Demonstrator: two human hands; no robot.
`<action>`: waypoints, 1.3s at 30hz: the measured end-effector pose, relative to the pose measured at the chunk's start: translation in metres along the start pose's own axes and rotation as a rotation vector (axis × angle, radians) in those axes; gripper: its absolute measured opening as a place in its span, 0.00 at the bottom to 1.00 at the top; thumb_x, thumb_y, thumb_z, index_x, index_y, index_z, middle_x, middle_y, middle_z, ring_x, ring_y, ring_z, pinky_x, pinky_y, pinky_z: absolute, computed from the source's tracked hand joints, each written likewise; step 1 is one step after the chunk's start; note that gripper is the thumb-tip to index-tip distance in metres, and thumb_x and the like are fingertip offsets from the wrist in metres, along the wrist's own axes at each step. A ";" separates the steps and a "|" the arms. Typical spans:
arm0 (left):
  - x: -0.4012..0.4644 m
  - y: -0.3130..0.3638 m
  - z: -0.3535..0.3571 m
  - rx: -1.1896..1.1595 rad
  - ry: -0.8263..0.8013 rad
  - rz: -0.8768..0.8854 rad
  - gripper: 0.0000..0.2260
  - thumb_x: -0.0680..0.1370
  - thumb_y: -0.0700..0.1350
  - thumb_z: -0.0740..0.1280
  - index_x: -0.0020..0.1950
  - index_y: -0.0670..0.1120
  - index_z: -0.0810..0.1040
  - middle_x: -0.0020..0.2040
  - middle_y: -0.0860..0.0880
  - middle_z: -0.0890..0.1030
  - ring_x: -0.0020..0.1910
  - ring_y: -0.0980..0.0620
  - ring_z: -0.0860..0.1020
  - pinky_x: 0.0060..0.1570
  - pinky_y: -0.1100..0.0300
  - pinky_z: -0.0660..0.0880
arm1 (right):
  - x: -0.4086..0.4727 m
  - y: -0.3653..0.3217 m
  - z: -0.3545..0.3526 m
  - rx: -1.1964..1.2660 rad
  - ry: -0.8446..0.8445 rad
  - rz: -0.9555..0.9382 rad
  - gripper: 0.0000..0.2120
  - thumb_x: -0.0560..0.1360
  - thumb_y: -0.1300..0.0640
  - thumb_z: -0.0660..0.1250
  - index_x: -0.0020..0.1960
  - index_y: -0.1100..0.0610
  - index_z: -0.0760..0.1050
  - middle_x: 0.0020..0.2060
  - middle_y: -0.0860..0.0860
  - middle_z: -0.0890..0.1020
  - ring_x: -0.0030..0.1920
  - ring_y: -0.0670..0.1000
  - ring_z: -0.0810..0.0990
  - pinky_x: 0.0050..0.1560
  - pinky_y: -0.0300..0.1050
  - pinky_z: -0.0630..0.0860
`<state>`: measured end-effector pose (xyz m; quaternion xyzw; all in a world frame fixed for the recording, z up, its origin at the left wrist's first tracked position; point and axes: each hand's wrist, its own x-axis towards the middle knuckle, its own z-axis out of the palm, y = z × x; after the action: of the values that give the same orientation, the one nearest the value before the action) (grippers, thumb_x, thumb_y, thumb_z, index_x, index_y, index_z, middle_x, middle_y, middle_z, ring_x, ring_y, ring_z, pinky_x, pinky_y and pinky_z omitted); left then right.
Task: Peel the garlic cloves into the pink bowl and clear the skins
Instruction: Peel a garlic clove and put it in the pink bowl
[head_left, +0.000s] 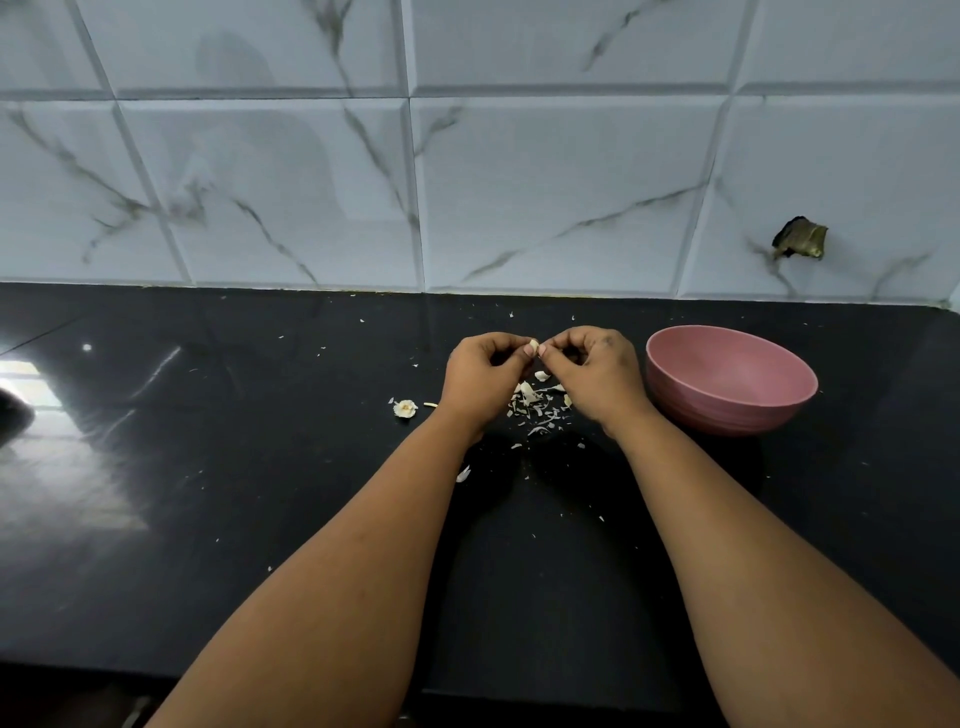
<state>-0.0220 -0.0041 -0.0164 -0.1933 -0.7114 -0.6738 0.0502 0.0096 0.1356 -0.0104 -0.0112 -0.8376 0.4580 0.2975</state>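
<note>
A pink bowl (730, 382) was seen, its outer wall marked with faint horizontal ridges. The counter (260, 493) was glossy black, flecked with off-white garlic skins (537, 405). A cream-coloured garlic root end (404, 408) with a yellowish centre was noted. The wall tiles (561, 192) were pale blue-grey, patterned with dark grey marble veins. A pale clove (533, 344) was seen.

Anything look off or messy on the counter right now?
Garlic skins lie scattered on the black counter below both hands, a few flakes reaching the wall. The wall tile has a broken hole above the pink bowl.
</note>
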 end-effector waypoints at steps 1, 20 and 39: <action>0.000 0.000 0.000 0.005 -0.003 -0.002 0.06 0.78 0.39 0.70 0.46 0.49 0.84 0.38 0.54 0.85 0.38 0.62 0.82 0.42 0.66 0.77 | 0.000 0.000 0.000 -0.001 0.002 0.003 0.04 0.72 0.56 0.72 0.41 0.56 0.83 0.32 0.47 0.82 0.30 0.41 0.77 0.34 0.34 0.72; -0.005 0.004 0.002 -0.094 -0.046 -0.054 0.05 0.78 0.35 0.69 0.53 0.40 0.83 0.46 0.43 0.85 0.46 0.51 0.84 0.52 0.58 0.80 | 0.000 -0.002 0.002 0.029 0.045 0.046 0.06 0.70 0.55 0.73 0.35 0.53 0.80 0.28 0.45 0.79 0.28 0.39 0.75 0.31 0.32 0.70; -0.005 0.015 0.001 -0.664 -0.130 -0.264 0.09 0.82 0.36 0.60 0.53 0.42 0.79 0.42 0.46 0.81 0.39 0.54 0.79 0.43 0.65 0.79 | 0.001 -0.018 0.000 0.413 -0.041 0.252 0.15 0.78 0.59 0.59 0.35 0.59 0.77 0.31 0.53 0.79 0.34 0.54 0.77 0.42 0.52 0.75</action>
<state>-0.0123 -0.0041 -0.0037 -0.1477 -0.4742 -0.8552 -0.1482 0.0138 0.1255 0.0040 -0.0452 -0.7240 0.6532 0.2169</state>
